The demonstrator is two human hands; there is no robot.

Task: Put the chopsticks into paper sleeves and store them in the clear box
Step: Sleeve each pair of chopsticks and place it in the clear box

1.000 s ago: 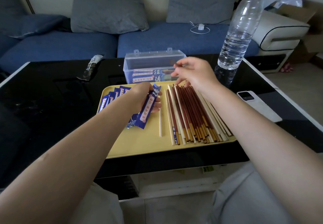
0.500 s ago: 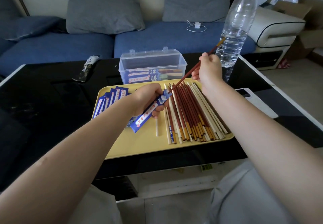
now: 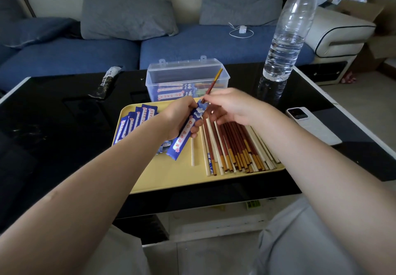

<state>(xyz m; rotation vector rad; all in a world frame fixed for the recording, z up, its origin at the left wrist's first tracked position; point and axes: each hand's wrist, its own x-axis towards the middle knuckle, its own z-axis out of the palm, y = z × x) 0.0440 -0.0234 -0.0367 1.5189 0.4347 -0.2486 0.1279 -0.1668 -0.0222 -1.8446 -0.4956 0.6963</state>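
Observation:
My left hand (image 3: 181, 117) grips a blue paper sleeve (image 3: 185, 134) slanting over the yellow tray (image 3: 167, 176). My right hand (image 3: 232, 107) pinches red-brown chopsticks (image 3: 212, 85) with a yellow top end, their lower end at the sleeve's upper opening. A row of loose chopsticks (image 3: 233, 148), red-brown and pale, lies on the tray's right half. Several empty blue sleeves (image 3: 135, 120) are fanned out on its left. The clear box (image 3: 186, 79) stands open behind the tray and holds several sleeved chopsticks.
A tall water bottle (image 3: 287, 39) stands on the black table (image 3: 53, 124) at the right rear. A white phone (image 3: 310, 124) lies right of the tray. A dark wrapper (image 3: 107, 84) lies at the left rear. A blue sofa is behind the table.
My right hand lifted chopsticks from the row and brought them left to the sleeve's mouth. My left hand raised and tilted the sleeve toward them.

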